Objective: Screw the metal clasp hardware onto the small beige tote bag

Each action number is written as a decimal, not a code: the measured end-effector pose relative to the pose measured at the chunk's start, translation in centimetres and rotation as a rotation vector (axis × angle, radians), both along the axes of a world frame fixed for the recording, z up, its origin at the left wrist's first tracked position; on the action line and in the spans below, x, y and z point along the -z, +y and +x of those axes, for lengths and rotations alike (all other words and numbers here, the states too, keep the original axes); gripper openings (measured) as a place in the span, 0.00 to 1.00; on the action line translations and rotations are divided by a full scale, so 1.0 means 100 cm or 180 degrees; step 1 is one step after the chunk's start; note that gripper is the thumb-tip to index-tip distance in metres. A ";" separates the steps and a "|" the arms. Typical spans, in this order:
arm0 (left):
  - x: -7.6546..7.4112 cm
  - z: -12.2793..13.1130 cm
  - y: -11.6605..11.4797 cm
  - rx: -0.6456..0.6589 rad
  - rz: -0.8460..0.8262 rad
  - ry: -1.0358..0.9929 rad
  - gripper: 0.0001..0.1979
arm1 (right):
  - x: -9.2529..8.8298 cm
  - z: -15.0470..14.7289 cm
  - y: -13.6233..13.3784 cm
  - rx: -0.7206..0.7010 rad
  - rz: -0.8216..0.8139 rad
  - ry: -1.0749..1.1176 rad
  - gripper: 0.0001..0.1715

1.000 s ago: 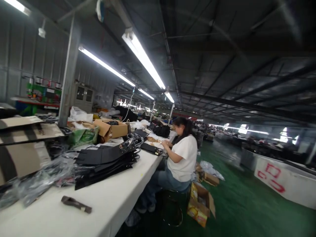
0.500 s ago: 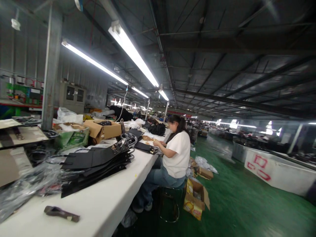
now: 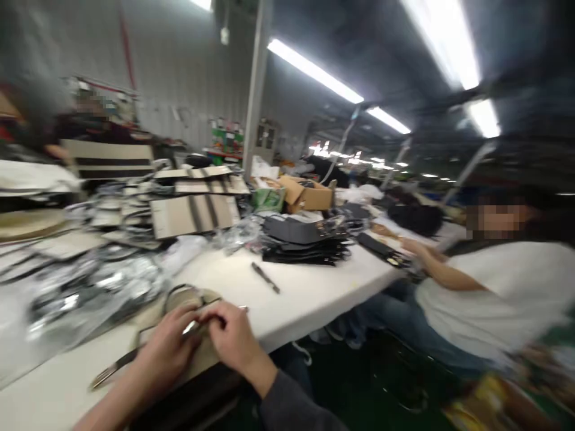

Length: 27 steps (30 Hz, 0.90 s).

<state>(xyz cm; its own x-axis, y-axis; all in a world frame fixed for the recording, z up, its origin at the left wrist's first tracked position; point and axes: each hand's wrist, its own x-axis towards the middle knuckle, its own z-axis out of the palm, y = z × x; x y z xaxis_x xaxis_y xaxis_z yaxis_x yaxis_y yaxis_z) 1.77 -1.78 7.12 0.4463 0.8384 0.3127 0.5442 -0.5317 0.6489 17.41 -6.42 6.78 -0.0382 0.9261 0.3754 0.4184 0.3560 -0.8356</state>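
Note:
At the table's front edge, my left hand [image 3: 173, 338] and my right hand [image 3: 231, 335] are close together, fingers bent and closed on a beige handbag piece [image 3: 209, 353] with dark bands. Something small and shiny shows between the fingers; blur hides what it is. A dark loop handle [image 3: 182, 288] rises behind the hands. Left of my left wrist lies a dark strap with a metal end [image 3: 103, 377]. A dark slim tool or strap piece [image 3: 265, 277] rests on the white table [image 3: 229, 269] beyond my right hand.
Black bag pieces [image 3: 296, 239] are stacked ahead. Clear plastic wrap [image 3: 103, 293] and beige-and-dark panels [image 3: 195, 215] crowd the left. Cardboard boxes [image 3: 309, 194] stand behind. A co-worker in white [image 3: 498, 293] sits at right, and another person [image 3: 90, 129] is at far left.
The view has swung left and down from the aisle. Both my hands, holding the handbag piece, have come into view, and the seated co-worker now appears farther right and larger.

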 end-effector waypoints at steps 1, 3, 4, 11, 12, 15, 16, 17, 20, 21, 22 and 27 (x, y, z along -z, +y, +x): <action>0.003 -0.016 -0.009 -0.0066 -0.0024 0.0127 0.08 | 0.004 0.000 0.001 -0.0040 -0.0015 0.0172 0.16; 0.006 -0.029 -0.017 -0.0109 -0.0117 0.0357 0.10 | 0.007 0.009 0.008 -0.0274 -0.0157 0.0399 0.15; 0.006 -0.028 -0.016 -0.0137 -0.0169 0.0409 0.12 | 0.007 0.017 0.013 -0.0345 -0.0319 0.0500 0.14; -0.006 -0.008 -0.009 -0.0397 -0.0441 0.0515 0.05 | -0.026 0.058 0.029 -0.0708 -0.0469 -0.0170 0.17; -0.009 -0.006 -0.011 -0.0420 -0.0416 0.0647 0.04 | -0.030 0.059 0.030 -0.0852 -0.0310 -0.0503 0.16; -0.016 0.001 -0.012 -0.0393 -0.0339 0.1065 0.06 | -0.033 0.056 0.034 -0.1174 0.0098 -0.1476 0.16; -0.017 0.003 -0.011 -0.0380 -0.0347 0.1129 0.08 | -0.032 0.055 0.035 -0.1219 0.0183 -0.1705 0.16; -0.016 0.004 -0.009 -0.0391 -0.0400 0.1125 0.09 | -0.031 0.054 0.036 -0.1246 0.0234 -0.1888 0.15; -0.007 0.006 0.001 -0.0542 -0.0707 0.0779 0.15 | -0.027 0.052 0.040 -0.1293 0.0314 -0.2183 0.15; -0.001 0.005 0.004 -0.0608 -0.0785 0.0626 0.18 | -0.026 0.052 0.041 -0.1317 0.0334 -0.2228 0.14; 0.004 0.005 0.008 -0.0662 -0.0822 0.0493 0.20 | -0.026 0.052 0.042 -0.1342 0.0344 -0.2258 0.14; 0.023 0.004 0.018 -0.0660 -0.0730 0.0178 0.21 | -0.025 0.052 0.049 -0.1417 0.0396 -0.2318 0.12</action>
<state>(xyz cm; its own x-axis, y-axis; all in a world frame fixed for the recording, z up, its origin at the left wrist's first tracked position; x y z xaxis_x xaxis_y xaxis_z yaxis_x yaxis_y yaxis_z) 2.20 0.07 4.87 0.2696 0.9592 0.0848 0.6641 -0.2489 0.7050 22.61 -1.55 9.31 -0.6584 0.7216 0.2141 0.6347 0.6851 -0.3574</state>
